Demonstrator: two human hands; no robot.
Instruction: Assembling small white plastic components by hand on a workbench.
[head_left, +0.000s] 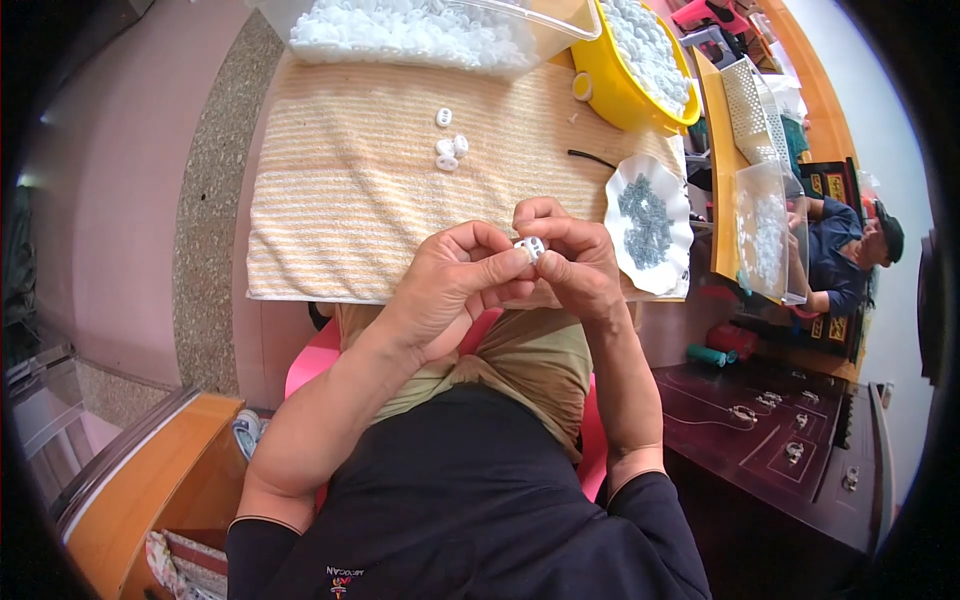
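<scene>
Close to the table's front edge, both hands meet around a small white plastic piece (532,246) with dark openings. My left hand (465,275) pinches it from one side with thumb and index finger. From the other side, the thumb and fingers of my right hand (575,255) are closed on it too. Farther up the striped towel (340,190) lie several similar white oval pieces (447,163), and one more piece (444,117) sits a little beyond them. A white scalloped dish (650,281) right of my right hand holds many small grey parts.
A clear plastic bin (560,25) of white pieces stands at the far edge. Beside it is a yellow basin (607,90) with more. A thin black stick-like thing (592,157) lies near the dish. At right, another person (835,250) works at a clear box (745,235).
</scene>
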